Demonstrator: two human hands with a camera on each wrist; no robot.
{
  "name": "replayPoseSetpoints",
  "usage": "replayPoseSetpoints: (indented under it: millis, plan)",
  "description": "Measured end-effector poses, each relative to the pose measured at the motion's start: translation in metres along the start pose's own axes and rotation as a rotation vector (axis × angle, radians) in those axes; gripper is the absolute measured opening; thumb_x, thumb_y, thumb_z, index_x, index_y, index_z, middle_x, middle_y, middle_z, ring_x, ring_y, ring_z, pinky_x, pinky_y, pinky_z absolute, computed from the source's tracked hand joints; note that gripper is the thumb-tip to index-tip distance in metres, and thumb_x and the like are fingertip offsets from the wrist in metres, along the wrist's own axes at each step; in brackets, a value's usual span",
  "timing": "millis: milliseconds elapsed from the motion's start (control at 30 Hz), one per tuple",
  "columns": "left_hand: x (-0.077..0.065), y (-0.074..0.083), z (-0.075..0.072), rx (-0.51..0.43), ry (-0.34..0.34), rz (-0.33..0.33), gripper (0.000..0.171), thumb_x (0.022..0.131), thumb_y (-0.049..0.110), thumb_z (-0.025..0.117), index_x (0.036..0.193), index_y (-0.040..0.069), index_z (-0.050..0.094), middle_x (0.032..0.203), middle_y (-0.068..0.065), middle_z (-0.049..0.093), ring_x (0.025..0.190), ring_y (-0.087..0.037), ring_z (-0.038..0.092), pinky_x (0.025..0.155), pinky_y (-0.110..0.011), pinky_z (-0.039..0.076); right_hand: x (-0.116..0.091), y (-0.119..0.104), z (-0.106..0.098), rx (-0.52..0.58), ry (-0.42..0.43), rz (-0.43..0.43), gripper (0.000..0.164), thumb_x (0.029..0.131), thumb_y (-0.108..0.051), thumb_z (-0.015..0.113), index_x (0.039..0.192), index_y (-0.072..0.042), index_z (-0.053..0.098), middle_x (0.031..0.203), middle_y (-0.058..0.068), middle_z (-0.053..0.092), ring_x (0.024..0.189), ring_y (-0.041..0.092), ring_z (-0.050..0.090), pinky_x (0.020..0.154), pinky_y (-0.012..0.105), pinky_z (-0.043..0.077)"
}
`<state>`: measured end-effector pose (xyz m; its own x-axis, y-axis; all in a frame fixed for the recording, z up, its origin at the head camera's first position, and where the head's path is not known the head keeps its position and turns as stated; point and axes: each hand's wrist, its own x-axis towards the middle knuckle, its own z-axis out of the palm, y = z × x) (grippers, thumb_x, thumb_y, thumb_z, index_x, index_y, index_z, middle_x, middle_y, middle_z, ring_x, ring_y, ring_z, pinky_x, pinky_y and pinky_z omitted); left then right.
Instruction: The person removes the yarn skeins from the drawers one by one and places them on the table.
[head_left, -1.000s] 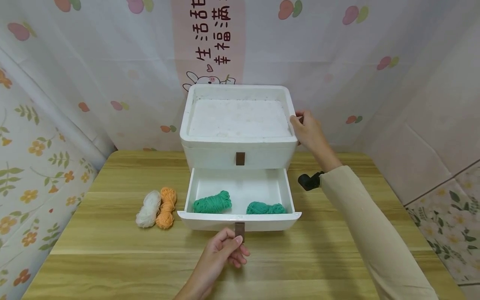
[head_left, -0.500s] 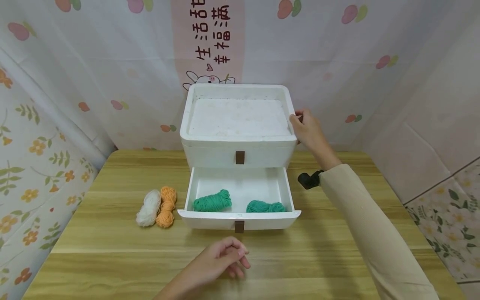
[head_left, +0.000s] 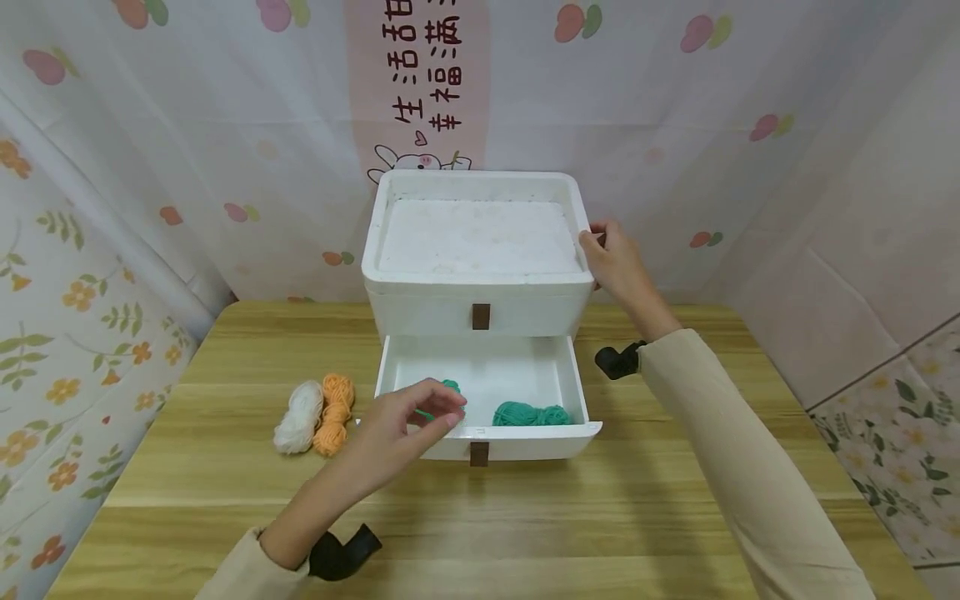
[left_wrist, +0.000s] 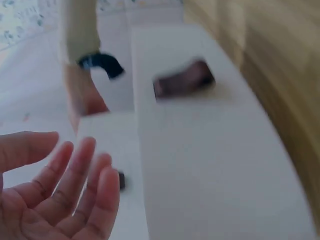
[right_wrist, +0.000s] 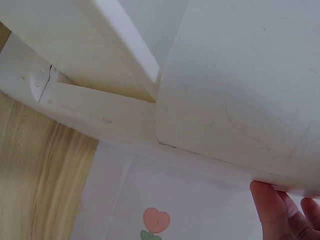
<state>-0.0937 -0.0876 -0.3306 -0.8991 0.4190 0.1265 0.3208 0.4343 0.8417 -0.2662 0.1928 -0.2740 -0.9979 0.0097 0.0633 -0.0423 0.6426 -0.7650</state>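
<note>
A white drawer cabinet (head_left: 420, 310) stands at the back of the table, its lower drawer (head_left: 540, 445) pulled out. My left hand (head_left: 390, 429) hovers over the drawer's front left edge, its fingers loosely bent and holding nothing. It partly covers one skein of green yarn (head_left: 452, 387) inside. A second green skein (head_left: 528, 414) lies at the drawer's right. In the left wrist view the brown pull tab (left_wrist: 184, 82) shows on the drawer front. My right hand (head_left: 621, 265) holds the cabinet's upper right side, thumb at the rim; its fingertips (right_wrist: 267, 197) meet the wall in the right wrist view.
Left of the drawer, a white skein (head_left: 298, 417) and an orange skein (head_left: 334, 415) lie side by side on the wooden table (head_left: 570, 525). A patterned curtain (head_left: 660, 100) hangs right behind the cabinet. The upper drawer, with its brown tab (head_left: 481, 317), is closed.
My left hand has let go of the lower drawer's pull tab, dropped back, then risen up and left over the drawer. The right hand stays at the cabinet's side.
</note>
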Motion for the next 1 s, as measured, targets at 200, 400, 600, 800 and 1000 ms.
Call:
replayPoseSetpoints:
  millis: [200, 400, 600, 800, 1000]
  plan:
    - [0.017, -0.006, -0.011, 0.304, 0.023, -0.038, 0.022, 0.088, 0.009, 0.063, 0.11, 0.007, 0.062, 0.11, -0.007, 0.064, 0.099, -0.024, 0.06, 0.082, -0.038, 0.052, 0.0, 0.003, 0.0, -0.001, -0.006, -0.003, 0.053, 0.099, -0.034, 0.032, 0.137, 0.002, 0.031, 0.12, 0.02, 0.048, 0.09, 0.026, 0.053, 0.055, 0.02, 0.049]
    - [0.029, -0.011, -0.013, 0.488, -0.085, -0.147, 0.031, 0.086, 0.012, 0.065, 0.116, 0.009, 0.061, 0.116, -0.01, 0.061, 0.106, -0.028, 0.056, 0.088, -0.044, 0.049, 0.001, 0.003, 0.0, -0.006, -0.006, -0.003, 0.054, 0.099, -0.036, 0.031, 0.137, 0.002, 0.032, 0.119, 0.02, 0.049, 0.09, 0.027, 0.054, 0.055, 0.021, 0.05]
    - [0.043, -0.016, -0.014, 0.528, -0.207, -0.198, 0.039, 0.081, 0.011, 0.07, 0.118, 0.007, 0.059, 0.115, -0.014, 0.059, 0.104, -0.029, 0.054, 0.088, -0.044, 0.048, 0.002, 0.003, 0.0, -0.005, -0.002, 0.005, 0.053, 0.098, -0.036, 0.032, 0.136, 0.001, 0.032, 0.119, 0.019, 0.048, 0.089, 0.026, 0.053, 0.055, 0.02, 0.049]
    - [0.053, -0.022, -0.012, 0.583, -0.277, -0.195, 0.047, 0.077, 0.012, 0.075, 0.119, 0.004, 0.056, 0.111, -0.016, 0.059, 0.098, -0.029, 0.054, 0.088, -0.042, 0.047, 0.002, 0.003, 0.0, -0.007, -0.007, 0.006, 0.053, 0.099, -0.035, 0.032, 0.137, 0.001, 0.032, 0.118, 0.019, 0.048, 0.089, 0.026, 0.053, 0.055, 0.021, 0.05]
    - [0.057, -0.023, -0.01, 0.616, -0.301, -0.196, 0.049, 0.076, 0.015, 0.077, 0.119, 0.003, 0.055, 0.11, -0.016, 0.059, 0.097, -0.028, 0.055, 0.089, -0.043, 0.047, 0.001, 0.002, 0.001, -0.001, -0.01, 0.005, 0.053, 0.099, -0.035, 0.032, 0.137, 0.002, 0.031, 0.119, 0.019, 0.048, 0.089, 0.026, 0.053, 0.055, 0.021, 0.05]
